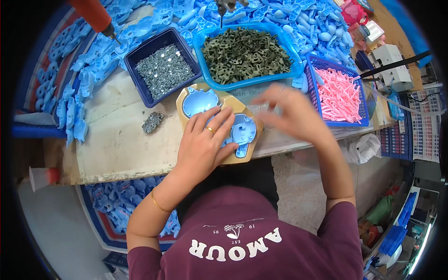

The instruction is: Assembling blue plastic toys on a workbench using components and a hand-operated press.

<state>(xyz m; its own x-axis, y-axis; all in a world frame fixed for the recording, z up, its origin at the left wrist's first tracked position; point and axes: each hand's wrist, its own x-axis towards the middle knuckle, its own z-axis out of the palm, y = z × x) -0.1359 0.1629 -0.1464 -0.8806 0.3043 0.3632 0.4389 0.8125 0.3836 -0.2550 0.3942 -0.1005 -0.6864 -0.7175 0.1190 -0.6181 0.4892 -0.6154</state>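
Note:
My left hand [203, 140] lies with fingers stretched over the light blue plastic shell parts [243, 129], holding nothing between its fingers and covering their middle. These parts sit in a tan, angular fixture [229, 101] at the table's front edge. Just right of the fixture, my right hand [289, 112] is smeared by motion, and whether its fingers hold anything cannot be made out. Behind the fixture stands a bright blue basket [249, 84] of small dark olive parts. A dark blue bin [140, 88] of small silvery screws is to its left.
A small heap of metal pieces [152, 122] lies left of the fixture. An orange power screwdriver [93, 16] hangs at the upper left, a metal tool tip [221, 18] at the top centre. Pink parts fill a basket [339, 95] at right. Loose blue shells [105, 53] cover the back.

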